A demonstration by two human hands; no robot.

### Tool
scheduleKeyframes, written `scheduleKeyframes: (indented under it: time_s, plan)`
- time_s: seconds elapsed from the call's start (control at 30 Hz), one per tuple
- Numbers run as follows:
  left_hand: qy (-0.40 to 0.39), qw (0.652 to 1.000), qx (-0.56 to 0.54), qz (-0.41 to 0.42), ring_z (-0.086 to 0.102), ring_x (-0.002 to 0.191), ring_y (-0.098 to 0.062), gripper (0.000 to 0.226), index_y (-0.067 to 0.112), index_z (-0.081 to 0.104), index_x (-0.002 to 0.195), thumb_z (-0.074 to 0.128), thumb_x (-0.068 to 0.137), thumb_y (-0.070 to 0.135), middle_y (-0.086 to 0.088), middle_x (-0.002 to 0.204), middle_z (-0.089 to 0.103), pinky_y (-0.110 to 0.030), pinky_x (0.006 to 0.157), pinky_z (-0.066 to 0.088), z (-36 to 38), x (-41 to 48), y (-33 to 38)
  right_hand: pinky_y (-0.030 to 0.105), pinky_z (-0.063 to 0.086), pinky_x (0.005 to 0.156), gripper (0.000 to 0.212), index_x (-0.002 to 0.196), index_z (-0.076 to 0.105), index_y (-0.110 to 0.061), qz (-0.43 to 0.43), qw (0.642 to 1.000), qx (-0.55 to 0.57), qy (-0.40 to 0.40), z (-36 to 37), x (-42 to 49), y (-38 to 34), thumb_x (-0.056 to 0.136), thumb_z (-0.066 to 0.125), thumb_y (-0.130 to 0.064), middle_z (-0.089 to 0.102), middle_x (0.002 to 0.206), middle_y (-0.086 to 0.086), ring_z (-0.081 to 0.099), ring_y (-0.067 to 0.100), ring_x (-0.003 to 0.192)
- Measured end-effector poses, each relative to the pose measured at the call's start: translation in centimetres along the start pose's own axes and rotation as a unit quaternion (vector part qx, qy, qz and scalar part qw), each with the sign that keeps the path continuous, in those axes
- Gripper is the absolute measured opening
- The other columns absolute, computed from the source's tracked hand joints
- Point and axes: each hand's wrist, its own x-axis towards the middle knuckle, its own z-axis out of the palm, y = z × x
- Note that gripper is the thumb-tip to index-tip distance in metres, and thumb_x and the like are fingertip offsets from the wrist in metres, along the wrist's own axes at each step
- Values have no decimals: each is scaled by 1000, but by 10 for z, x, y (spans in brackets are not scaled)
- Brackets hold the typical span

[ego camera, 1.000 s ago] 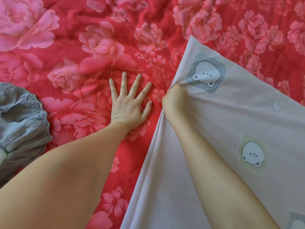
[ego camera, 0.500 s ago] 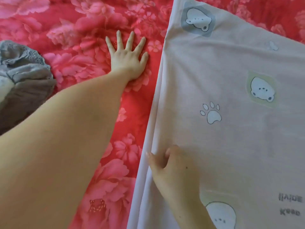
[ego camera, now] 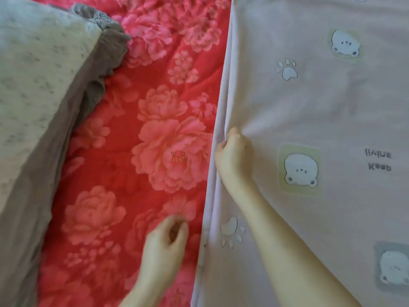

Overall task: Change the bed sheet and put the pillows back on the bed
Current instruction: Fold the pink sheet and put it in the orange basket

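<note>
A pale pink sheet [ego camera: 309,111] printed with white bears and paw marks covers the right half of the bed. Its left edge runs down the middle of the view over a red floral blanket [ego camera: 141,151]. My right hand [ego camera: 232,151] grips that edge, bunching the cloth in curled fingers. My left hand [ego camera: 164,242] is blurred above the red blanket near the bottom, its fingers loosely curled and holding nothing. A grey pillow [ego camera: 37,96] with a lace frill lies at the left.
The pillow fills the left side of the view and overlaps the red blanket. A strip of red blanket shows between the pillow and the sheet edge.
My left hand has lifted off the red blanket and pulled back toward me, fingers now curled. My right hand closed on the sheet edge. The view shifted, bringing the pillow closer.
</note>
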Motion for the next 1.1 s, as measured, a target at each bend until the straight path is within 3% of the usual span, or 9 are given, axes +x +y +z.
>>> scheduleKeyframes:
  time_s: [0.17, 0.3, 0.43, 0.53, 0.67, 0.87, 0.97, 1.03, 1.1]
  plan:
    - [-4, 998, 40, -42, 51, 62, -6, 23, 24, 60, 66, 62, 88, 26, 3, 69, 58, -17, 56, 37, 28, -54, -29, 28, 35, 70, 23, 117, 50, -4, 45, 997, -17, -61, 24, -9, 1, 94, 43, -3, 59, 117, 14, 58, 31, 107]
    - [-5, 996, 84, -31, 51, 72, -6, 14, 22, 62, 74, 60, 87, 27, 6, 81, 53, -15, 57, 35, 41, -76, -36, 31, 38, 66, 20, 102, 54, -3, 33, 999, 31, 30, 10, -54, 23, 95, 46, -19, 64, 99, 11, 59, 31, 90]
    - [-22, 990, 136, -5, 45, 72, -17, 29, 16, 47, 60, 58, 86, 25, 1, 78, 46, -25, 54, 30, 50, -94, -55, 32, 32, 59, 25, 77, 53, -6, 52, 999, 10, 0, 7, -162, 81, 94, 48, -25, 63, 74, 7, 51, 30, 69]
    - [-26, 997, 71, -14, 30, 60, -17, 38, 16, 30, 53, 51, 83, 7, 3, 58, 33, -25, 48, 16, 47, -100, -58, 34, 31, 55, 28, 70, 50, -8, 86, 996, 29, -14, 17, -244, 121, 94, 50, -22, 53, 59, 3, 44, 26, 57]
    - [14, 999, -18, -40, 17, 54, -11, 33, 12, 29, 58, 48, 83, 2, 1, 55, 24, -22, 41, 18, 43, -106, -60, 32, 39, 54, 21, 73, 53, -14, 181, 982, 7, -43, 33, -332, 180, 93, 54, -19, 55, 60, -2, 51, 19, 57]
    - [71, 997, 28, -21, 36, 50, -15, 22, 9, 39, 80, 53, 92, 20, 1, 59, 43, -27, 46, 28, 55, -143, -81, 33, 37, 62, 19, 75, 56, -11, 322, 944, 56, -37, 42, -402, 255, 93, 50, -12, 55, 68, 0, 49, 21, 65]
    - [66, 996, 50, -37, 52, 59, -18, 22, 12, 41, 95, 59, 90, 23, 1, 66, 55, -31, 51, 39, 60, -200, -114, 33, 49, 63, 20, 83, 60, -5, 436, 871, 226, 6, 48, -425, 284, 96, 50, -17, 57, 73, 8, 57, 29, 70]
    - [44, 995, 62, -60, 52, 62, -18, 18, 10, 47, 91, 61, 89, 20, 1, 68, 55, -31, 54, 39, 68, -232, -143, 29, 52, 47, 19, 85, 57, -5, 510, 772, 379, 19, 48, -439, 296, 97, 51, -18, 56, 71, 11, 57, 25, 62]
    - [29, 993, 59, -99, 48, 61, -20, 20, 4, 50, 82, 63, 86, 19, -2, 66, 53, -31, 54, 36, 77, -252, -176, 27, 54, 46, 20, 90, 55, -2, 553, 687, 472, 3, 47, -452, 305, 97, 53, -21, 59, 78, 15, 59, 25, 66]
